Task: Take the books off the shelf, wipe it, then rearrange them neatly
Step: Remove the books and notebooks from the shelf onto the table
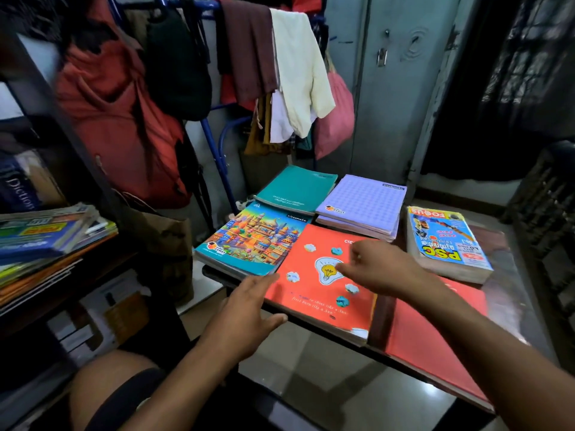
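While both hands hover open, the left hand (249, 315) at the red notebook's (323, 293) near edge and the right hand (376, 265) above its cover, apparently gripping nothing, square that stack on the bench (504, 293) before lifting.

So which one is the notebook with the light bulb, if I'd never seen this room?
Look at the dark table covered with book piles. The orange notebook tops the pile at its near edge, under the right hand, with the left hand at its near-left corner. Its neighbours show a colourful city, plain teal or a lilac grid; only this one has a yellow bulb drawing.
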